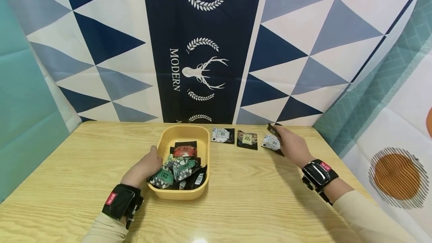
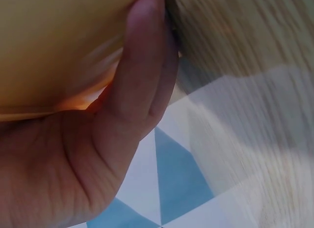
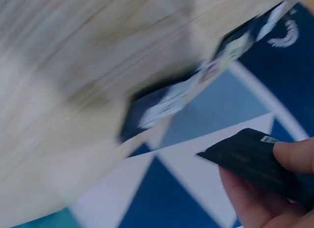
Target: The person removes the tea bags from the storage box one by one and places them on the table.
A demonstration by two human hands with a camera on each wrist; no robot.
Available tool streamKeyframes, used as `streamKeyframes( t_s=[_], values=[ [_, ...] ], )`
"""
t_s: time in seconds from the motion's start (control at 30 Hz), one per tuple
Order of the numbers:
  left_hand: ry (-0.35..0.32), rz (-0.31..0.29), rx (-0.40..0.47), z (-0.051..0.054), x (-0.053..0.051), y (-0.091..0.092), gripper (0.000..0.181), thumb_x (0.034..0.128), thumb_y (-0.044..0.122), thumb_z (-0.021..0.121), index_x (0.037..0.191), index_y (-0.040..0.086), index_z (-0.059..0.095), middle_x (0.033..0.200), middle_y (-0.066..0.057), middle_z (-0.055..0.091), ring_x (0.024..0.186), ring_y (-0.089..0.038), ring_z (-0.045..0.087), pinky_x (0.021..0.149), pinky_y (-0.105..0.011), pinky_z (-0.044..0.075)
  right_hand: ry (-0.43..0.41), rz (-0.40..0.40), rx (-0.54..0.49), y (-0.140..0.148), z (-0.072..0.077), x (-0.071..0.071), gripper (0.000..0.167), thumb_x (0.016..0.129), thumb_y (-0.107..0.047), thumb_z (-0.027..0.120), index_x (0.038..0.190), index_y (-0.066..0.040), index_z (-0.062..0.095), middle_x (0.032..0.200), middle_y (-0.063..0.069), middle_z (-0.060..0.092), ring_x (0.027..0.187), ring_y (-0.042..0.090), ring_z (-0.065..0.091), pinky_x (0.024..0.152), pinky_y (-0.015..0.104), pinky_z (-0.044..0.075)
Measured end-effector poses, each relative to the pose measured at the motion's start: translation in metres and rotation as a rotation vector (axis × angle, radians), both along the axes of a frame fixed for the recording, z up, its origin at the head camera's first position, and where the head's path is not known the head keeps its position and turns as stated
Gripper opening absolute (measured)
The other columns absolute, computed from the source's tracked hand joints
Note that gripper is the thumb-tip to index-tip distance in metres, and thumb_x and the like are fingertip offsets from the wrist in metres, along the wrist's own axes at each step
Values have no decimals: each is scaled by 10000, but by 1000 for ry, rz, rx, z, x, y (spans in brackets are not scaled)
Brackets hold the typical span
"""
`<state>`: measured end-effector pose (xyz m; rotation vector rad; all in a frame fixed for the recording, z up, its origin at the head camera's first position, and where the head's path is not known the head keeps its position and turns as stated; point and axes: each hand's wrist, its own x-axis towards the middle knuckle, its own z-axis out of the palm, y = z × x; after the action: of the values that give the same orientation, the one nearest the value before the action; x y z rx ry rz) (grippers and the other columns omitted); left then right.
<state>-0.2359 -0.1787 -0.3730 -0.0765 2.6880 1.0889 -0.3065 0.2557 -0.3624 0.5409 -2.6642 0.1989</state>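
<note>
My left hand (image 1: pixel 148 163) grips the left wall of a yellow plastic bin (image 1: pixel 183 195); in the left wrist view its fingers (image 2: pixel 142 56) lie along the bin's outer side. Several small packets are heaped in the bin, among them a red one (image 1: pixel 185 151) and a green-labelled one (image 1: pixel 183 168). At the right, my right hand (image 1: pixel 295 145) pinches a dark packet (image 3: pixel 248 157) between thumb and fingers, raised above the table. Below it, partly hidden by the hand, a white-and-black packet (image 1: pixel 271 142) lies on the table.
Two more packets lie in a row right of the bin: a white-and-black one (image 1: pixel 223 135) and a brown one with a pale label (image 1: pixel 247 139). A patterned cloth (image 1: pixel 202 85) hangs behind the wooden table (image 1: pixel 243 205), and other cloths hang at both sides.
</note>
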Motion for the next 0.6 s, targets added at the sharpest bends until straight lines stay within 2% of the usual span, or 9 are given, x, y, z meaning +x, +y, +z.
streamKeyframes(
  t_s=[0.17, 0.23, 0.4, 0.6],
  values=[
    [-1, 1, 22, -1, 1, 0, 524, 976, 56, 233, 1408, -186, 62, 1377, -447, 336, 1205, -439, 495, 968, -492, 431, -88, -95, 13, 32, -12, -13, 459, 801, 104, 547, 1254, 42, 504, 1080, 293, 560, 798, 394, 612, 540, 449, 471],
    [-3, 1, 23, -2, 0, 0, 529, 976, 55, 232, 1413, -184, 52, 1380, -444, 335, 1210, -441, 494, 973, -493, 429, -117, -133, 13, 44, -18, -17, 422, 817, 93, 523, 1237, 58, 498, 1066, 308, 519, 815, 412, 590, 553, 465, 471],
    [-11, 8, 25, -5, -2, 0, 523, 975, 49, 230, 1414, -178, 58, 1364, -435, 360, 1167, -416, 523, 945, -478, 444, -132, -192, 23, 65, -31, -22, 290, 874, 38, 501, 1159, 90, 515, 958, 297, 474, 785, 406, 539, 581, 503, 472],
    [4, 5, -5, -7, -2, -2, 501, 973, 54, 242, 1391, -183, 99, 1332, -428, 399, 1135, -397, 538, 933, -467, 446, -168, -231, 72, 73, -37, -23, 208, 895, 29, 473, 1076, 119, 525, 919, 313, 452, 760, 414, 514, 558, 508, 461]
  ],
)
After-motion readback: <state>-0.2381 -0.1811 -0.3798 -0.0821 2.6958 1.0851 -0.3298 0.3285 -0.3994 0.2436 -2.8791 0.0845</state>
